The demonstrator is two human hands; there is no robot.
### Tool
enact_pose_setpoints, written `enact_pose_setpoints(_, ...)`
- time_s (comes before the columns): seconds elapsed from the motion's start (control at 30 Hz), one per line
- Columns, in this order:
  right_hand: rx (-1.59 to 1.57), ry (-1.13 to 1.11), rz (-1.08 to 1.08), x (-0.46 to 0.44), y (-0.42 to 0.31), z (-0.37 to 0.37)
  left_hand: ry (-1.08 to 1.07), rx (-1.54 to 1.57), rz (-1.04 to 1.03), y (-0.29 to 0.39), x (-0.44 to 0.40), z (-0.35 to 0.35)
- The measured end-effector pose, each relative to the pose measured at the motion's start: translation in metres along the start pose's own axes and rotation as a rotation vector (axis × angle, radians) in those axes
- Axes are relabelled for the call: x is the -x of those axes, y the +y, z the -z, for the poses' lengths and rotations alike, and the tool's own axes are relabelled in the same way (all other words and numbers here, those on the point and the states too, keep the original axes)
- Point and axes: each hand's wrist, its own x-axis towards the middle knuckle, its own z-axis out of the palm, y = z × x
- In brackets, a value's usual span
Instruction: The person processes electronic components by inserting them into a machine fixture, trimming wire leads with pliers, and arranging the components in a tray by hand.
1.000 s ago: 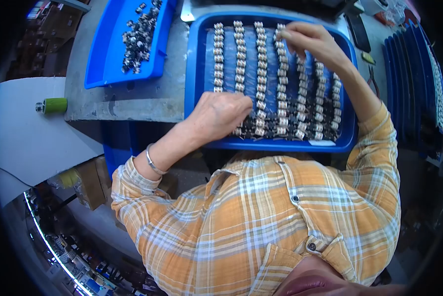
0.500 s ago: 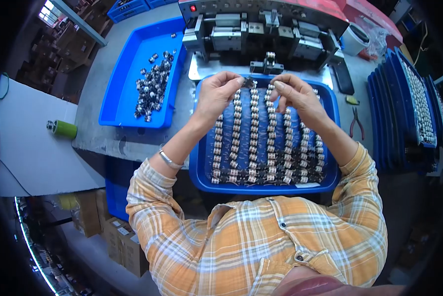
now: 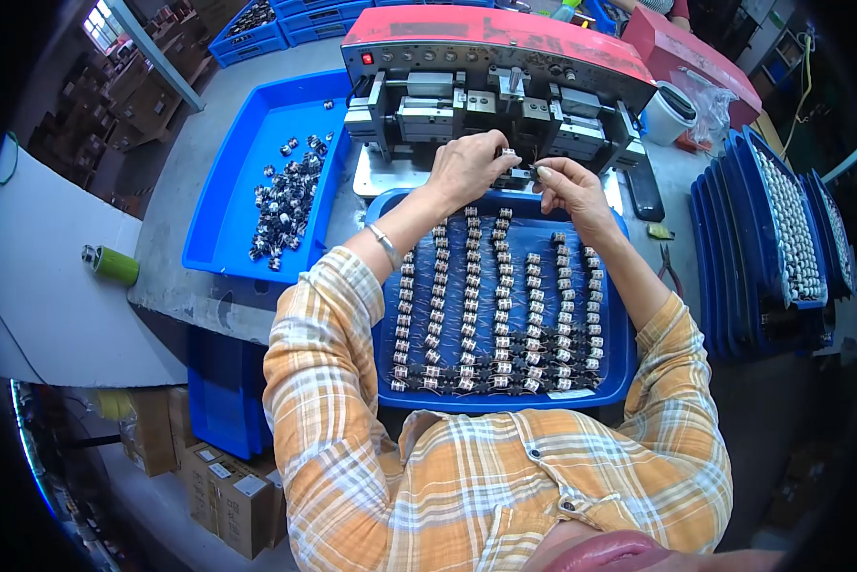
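Near tray [image 3: 505,405] of coil rows [image 3: 470,305], left bin [image 3: 257,119] of loose coils [image 3: 290,202], left hand [image 3: 466,170] gripping a coil [image 3: 508,153], right hand [image 3: 575,195] pinched closed

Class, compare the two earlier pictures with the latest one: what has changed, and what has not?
Both the left hand and the right hand moved forward, from over the tray to the machine. Whether the left still grips the dark part pinched earlier is unclear. The tray, loose-parts bin and pliers stayed on the bench.
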Motion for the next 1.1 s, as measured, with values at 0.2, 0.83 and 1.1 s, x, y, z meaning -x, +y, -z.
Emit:
enact_pose_setpoints(0.2, 0.151, -0.005, 0.094, -0.021, -0.007, -0.002, 0.007, 1.130, 0.503, -0.002, -0.010, 0.017)
enact_pose_setpoints(0.83, 0.344, 0.003, 0.184, -0.034, -0.005, 0.000, -0.094, 1.639, 0.916, -0.011, 0.040, 0.003)
enact_pose_setpoints(1.1, 0.696, -0.037, 0.367, -0.037, -0.013, -0.006, -0.159, 1.654, 0.903, -0.017, 0.046, -0.002)
